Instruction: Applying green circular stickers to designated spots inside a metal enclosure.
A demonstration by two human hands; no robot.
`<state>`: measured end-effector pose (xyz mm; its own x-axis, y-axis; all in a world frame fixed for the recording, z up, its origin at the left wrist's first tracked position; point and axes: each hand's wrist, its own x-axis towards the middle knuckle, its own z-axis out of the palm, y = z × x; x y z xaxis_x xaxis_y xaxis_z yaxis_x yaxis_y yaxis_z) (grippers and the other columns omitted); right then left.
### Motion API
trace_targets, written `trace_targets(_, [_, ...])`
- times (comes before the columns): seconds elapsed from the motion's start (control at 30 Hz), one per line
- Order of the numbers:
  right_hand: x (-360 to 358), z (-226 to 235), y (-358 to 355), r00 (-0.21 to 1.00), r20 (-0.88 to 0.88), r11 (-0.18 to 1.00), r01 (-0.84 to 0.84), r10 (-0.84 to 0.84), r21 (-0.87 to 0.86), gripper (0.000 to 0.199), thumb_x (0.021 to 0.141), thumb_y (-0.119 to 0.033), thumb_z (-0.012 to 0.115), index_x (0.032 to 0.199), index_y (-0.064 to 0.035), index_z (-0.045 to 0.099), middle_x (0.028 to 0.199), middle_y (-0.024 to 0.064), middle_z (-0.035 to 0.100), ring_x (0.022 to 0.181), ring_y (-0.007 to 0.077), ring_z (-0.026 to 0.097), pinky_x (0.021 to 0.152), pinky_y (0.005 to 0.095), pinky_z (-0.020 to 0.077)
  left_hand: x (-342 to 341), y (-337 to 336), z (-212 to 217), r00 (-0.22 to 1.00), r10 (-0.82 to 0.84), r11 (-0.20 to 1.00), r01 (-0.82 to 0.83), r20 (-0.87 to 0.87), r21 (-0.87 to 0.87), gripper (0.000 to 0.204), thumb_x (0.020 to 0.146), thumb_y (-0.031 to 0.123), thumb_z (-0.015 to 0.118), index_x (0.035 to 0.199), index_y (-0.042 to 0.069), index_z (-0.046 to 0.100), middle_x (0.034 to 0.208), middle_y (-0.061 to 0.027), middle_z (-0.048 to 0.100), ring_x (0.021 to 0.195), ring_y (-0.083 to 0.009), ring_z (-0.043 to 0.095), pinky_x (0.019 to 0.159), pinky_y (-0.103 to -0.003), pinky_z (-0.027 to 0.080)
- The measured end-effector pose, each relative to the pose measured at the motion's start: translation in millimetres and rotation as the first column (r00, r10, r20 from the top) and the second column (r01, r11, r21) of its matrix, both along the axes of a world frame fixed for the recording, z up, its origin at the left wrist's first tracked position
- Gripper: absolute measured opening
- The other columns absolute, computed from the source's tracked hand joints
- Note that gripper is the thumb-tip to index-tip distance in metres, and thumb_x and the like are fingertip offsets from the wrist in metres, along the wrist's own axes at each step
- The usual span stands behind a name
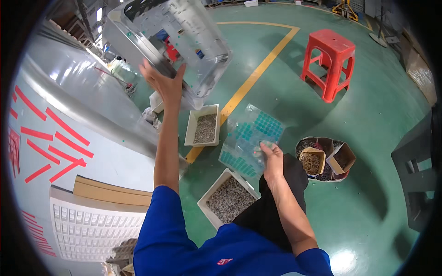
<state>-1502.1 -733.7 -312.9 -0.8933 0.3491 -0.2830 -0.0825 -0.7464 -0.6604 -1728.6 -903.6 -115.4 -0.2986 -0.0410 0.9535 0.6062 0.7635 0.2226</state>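
The left hand [166,85] holds a large translucent plastic shell [202,50] by its near wall, thumb on the inner side and fingers spread along the outside; part of the grip is hidden, and the shell's top runs out past the upper edge. Through its opening show red and blue patches too small to identify.

The right hand [272,162] is closed on the right side of a clear sheet of teal round stickers [269,124], held low in front of the body. Its fingertips hide some of the sheet, glare blurs the middle, and whether it is one sheet or several is unclear.

Below on the green floor [258,69] sit two white bins, the far bin [218,125] and the near bin [214,187], with small grey pieces too fine to name; clothing covers part of the near one. A black slotted object [412,170] is partly lost in the dark rim at right.
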Motion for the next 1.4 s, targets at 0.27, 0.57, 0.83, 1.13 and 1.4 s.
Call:
trace_targets(0.27, [3,5,-9,1.000,-0.015,1.000,-0.022,0.022,0.003,0.007,0.086,-0.012,0.062,0.088,-0.0059,0.059,0.078,0.0050,0.064,0.064,0.0128,0.060,0.055,0.0248,0.0435,-73,-76,4,0.910,-0.185,0.973,0.117,0.371,0.200,0.097,0.057,0.006,0.074,0.138,-0.004,0.021,0.117,-0.0193,0.050,0.104,-0.0284,0.054,0.086,-0.035,0.045])
trace_targets(0.57, [1,-5,-9,1.000,-0.013,1.000,-0.008,0.008,0.019,0.008,0.085,-0.012,0.063,0.089,-0.0058,0.061,0.078,0.0052,0.065,0.066,0.0128,0.061,0.054,0.0250,0.0422,-79,-61,10,0.645,-0.531,0.840,0.318,0.550,0.438,0.083,0.063,-0.004,0.066,0.135,0.011,0.028,0.109,-0.0111,0.056,0.096,-0.0222,0.059,0.076,-0.033,0.050])
trace_targets(0.83, [4,-3,-4,0.999,-0.022,0.998,-0.037,0.038,0.046,0.010,0.085,-0.012,0.063,0.091,-0.0059,0.059,0.079,0.0051,0.065,0.066,0.0136,0.061,0.053,0.0246,0.0409,-84,-45,6,0.509,-0.598,0.802,0.395,0.619,0.449,0.082,0.066,0.000,0.063,0.136,0.010,0.024,0.114,-0.0115,0.052,0.098,-0.0222,0.056,0.079,-0.032,0.049])
trace_targets(1.13, [8,-3,-6,0.999,-0.015,0.998,-0.051,0.051,0.029,0.007,0.084,-0.010,0.064,0.089,-0.0055,0.061,0.080,0.0038,0.064,0.067,0.0131,0.061,0.058,0.0250,0.0453,-61,-27,11,0.428,-0.631,0.759,0.513,0.647,0.402,0.083,0.063,0.010,0.065,0.137,0.010,0.027,0.111,-0.0079,0.053,0.097,-0.0191,0.054,0.077,-0.028,0.045])
trace_targets(1.4, [9,-3,-19,0.996,0.006,0.992,-0.086,0.086,0.088,0.010,0.083,-0.014,0.066,0.087,-0.0077,0.061,0.078,0.0029,0.064,0.066,0.0124,0.062,0.052,0.0242,0.0404,-65,-47,6,0.427,-0.558,0.806,0.481,0.711,0.344,0.080,0.065,0.023,0.067,0.135,0.012,0.031,0.117,-0.0042,0.050,0.100,-0.0183,0.050,0.073,-0.028,0.042])
